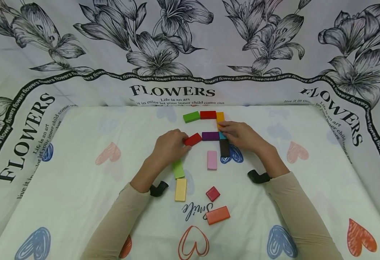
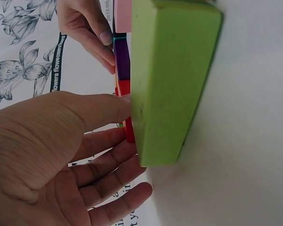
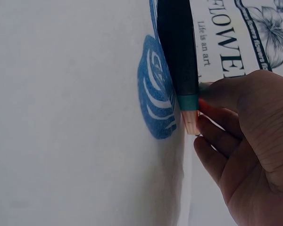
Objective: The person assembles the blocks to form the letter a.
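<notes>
Red block [image 1: 193,139] is sitting askew just left of purple block [image 1: 210,136], L hand [image 1: 169,147] pinching it prob. for fine control, while R hand [image 1: 242,135] is touching teal block [image 1: 222,135] at purple block's right end, maybe bracing it, tho can't tell if fingers are gripping.

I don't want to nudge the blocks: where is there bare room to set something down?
Bare cloth, with printed hearts, spreads outside the left sleeve and right sleeve; a smaller patch lies between the orange-red block and right sleeve. Crowded: between the left hand and right hand, around the purple block.
</notes>
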The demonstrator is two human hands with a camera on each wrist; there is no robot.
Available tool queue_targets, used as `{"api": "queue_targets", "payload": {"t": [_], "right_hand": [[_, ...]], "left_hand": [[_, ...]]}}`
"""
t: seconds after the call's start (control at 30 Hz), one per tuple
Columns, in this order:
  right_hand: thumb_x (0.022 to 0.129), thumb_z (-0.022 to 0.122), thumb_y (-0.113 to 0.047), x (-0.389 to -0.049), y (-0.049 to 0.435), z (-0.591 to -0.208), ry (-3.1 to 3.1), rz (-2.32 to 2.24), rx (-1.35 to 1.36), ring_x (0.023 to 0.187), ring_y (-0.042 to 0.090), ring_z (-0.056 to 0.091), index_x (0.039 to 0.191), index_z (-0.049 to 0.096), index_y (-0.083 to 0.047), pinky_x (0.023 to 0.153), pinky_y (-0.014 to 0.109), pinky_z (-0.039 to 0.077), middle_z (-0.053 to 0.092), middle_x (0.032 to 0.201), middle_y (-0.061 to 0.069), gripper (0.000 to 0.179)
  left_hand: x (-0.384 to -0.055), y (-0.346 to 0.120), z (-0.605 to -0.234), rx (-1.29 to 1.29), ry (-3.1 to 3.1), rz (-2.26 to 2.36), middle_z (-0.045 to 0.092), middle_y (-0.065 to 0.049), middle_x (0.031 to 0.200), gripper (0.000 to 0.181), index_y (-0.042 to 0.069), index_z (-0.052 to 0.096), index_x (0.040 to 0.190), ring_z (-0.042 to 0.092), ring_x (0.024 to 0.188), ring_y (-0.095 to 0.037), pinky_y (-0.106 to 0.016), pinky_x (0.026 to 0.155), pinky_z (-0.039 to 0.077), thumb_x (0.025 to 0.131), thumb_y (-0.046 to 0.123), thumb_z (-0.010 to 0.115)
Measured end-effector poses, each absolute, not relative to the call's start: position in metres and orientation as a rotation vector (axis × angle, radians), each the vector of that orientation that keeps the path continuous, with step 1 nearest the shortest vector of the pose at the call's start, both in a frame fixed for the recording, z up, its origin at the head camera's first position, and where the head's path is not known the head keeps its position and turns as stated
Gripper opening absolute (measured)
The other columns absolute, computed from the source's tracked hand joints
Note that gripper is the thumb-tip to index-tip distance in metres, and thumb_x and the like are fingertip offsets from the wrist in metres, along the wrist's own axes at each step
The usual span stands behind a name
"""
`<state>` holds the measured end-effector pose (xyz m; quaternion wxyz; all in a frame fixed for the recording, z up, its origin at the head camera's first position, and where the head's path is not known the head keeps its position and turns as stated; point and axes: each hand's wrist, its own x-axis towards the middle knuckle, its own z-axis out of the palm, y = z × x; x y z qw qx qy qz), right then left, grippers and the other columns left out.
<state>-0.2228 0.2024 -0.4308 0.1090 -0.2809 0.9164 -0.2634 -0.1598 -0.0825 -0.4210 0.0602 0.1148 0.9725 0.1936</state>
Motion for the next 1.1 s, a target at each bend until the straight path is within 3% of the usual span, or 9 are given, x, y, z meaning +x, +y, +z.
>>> {"api": "queue_targets", "payload": {"t": [1.1], "right_hand": [[0.106, 0.063, -0.011, -0.2234, 0.2041, -0.4338, 2.704, -0.790, -0.849, 0.153, 0.037, 0.047, 0.143, 0.064, -0.005, 0.126, 0.056, 0.039, 0.057, 0.159, 0.011, 0.038]], "left_hand": [[-0.1603, -0.0822, -0.4233, 0.328, 2.943, 0.552, 0.074, -0.009, 0.116, 0.038, 0.010, 0.075, 0.129, 0.067, 0.105, -0.024, -0.040, 0.089, 0.062, 0.096, 0.028, 0.078]]}}
